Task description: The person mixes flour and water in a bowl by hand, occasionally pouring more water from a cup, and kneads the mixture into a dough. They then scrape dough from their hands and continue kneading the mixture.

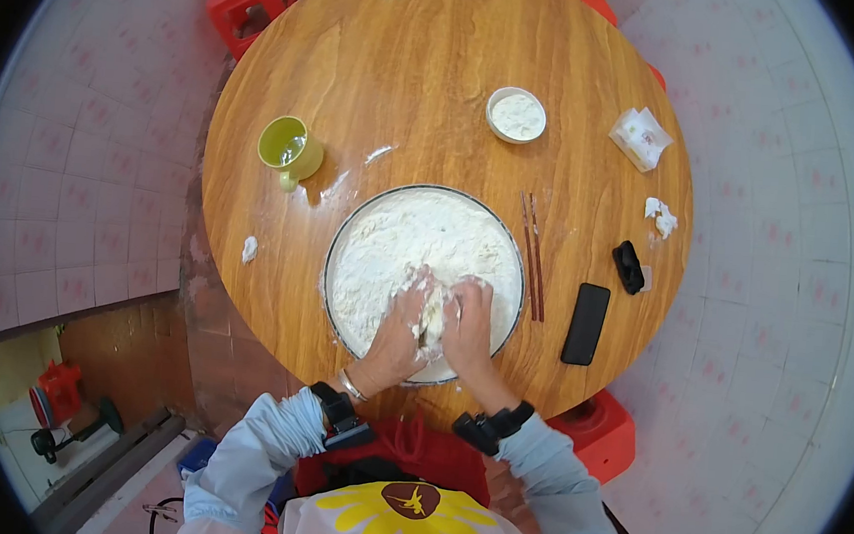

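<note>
A wide round basin (pixel 331 322) with a dark rim holds white flour (pixel 405 233). Both of my hands are inside it, near the side closest to me. My left hand (pixel 405 318), dusted with flour, curls around the left side of a clumpy piece of dough (pixel 432 316). From the right, my right hand (pixel 469 321) closes on the same dough with bent fingers. The fingertips are partly hidden by flour and dough. A pair of brown chopsticks (pixel 533 265) lies just right of the basin.
On the round wooden table (pixel 432 77) stand a yellow-green mug (pixel 291 148) of clear liquid and a small bowl (pixel 516 115) of flour. To the right are a tissue pack (pixel 642 138), crumpled tissue (pixel 661 217), a black case (pixel 629 268) and a phone (pixel 585 324). Red stools (pixel 599 436) surround the table.
</note>
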Demonstrator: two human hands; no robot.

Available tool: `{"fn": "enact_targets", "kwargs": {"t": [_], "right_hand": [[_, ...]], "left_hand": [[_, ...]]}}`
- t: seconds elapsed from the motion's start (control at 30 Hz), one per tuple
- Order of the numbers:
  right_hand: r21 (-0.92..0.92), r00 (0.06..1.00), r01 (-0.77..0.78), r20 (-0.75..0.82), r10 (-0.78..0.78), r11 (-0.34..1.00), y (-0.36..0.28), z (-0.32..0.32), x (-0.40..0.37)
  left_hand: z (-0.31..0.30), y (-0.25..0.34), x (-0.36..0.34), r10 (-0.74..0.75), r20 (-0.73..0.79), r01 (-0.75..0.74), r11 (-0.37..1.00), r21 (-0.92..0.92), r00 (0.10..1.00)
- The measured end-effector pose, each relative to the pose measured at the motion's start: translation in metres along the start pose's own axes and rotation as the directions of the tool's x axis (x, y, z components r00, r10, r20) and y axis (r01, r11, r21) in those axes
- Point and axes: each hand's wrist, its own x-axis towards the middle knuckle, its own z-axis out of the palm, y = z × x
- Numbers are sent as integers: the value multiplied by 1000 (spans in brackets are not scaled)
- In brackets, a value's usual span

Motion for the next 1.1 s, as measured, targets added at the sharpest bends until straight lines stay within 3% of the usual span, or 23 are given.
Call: {"fn": "enact_targets", "kwargs": {"t": [0.1, 0.2, 0.33, 0.5, 0.63, 0.73, 0.8, 0.83, 0.9, 0.93, 1.0, 1.03, 1.1], "right_hand": [[23, 999, 22, -41, -21, 1000, 9, 11, -21], [-47, 994, 67, -79, -71, 997, 23, 26, -30], [-130, 993, 99, -57, -107, 987, 30, 37, -27], [-149, 979, 179, -74, -192, 972, 46, 45, -12], [-109, 983, 148, -94, -158, 983, 52, 45, 6], [-71, 991, 56, -121, -64, 996, 51, 42, 18], [-58, 990, -82, -123, 75, 995, 48, 38, 26], [-60, 989, -73, -131, 64, 996, 48, 37, 31], [-79, 973, -222, -87, 216, 972, 50, 35, 37], [-78, 975, -209, -96, 201, 975, 48, 35, 40], [-67, 897, -439, 33, 441, 896, 45, 31, 47], [-66, 905, -423, 22, 425, 904, 52, 33, 45], [183, 916, -360, -119, 384, 915, 86, 49, 38]], "left_hand": [[-4, -2, -6, -35, 154, 14, 991, 133, 987], [-1, -12, -6, -74, 208, 37, 984, 176, 975], [7, -36, -10, -47, 195, 37, 998, 54, 980], [1, -38, 8, -141, 215, 104, 979, 175, 966], [3, -51, 25, -123, 203, 82, 976, 199, 971], [-2, -53, 43, -114, 243, 69, 980, 185, 963], [-3, -55, 52, -100, 244, 47, 976, 213, 965], [-2, -56, 58, -89, 238, 37, 976, 213, 967], [-3, -57, 65, -190, 327, 113, 964, 241, 926], [-5, -56, 67, -196, 330, 118, 963, 242, 923], [-4, -60, 67, -210, 308, 155, 969, 192, 928], [-4, -62, 68, -232, 301, 199, 970, 137, 925], [-12, -56, 64, -216, 259, 200, 976, 87, 941]]}}
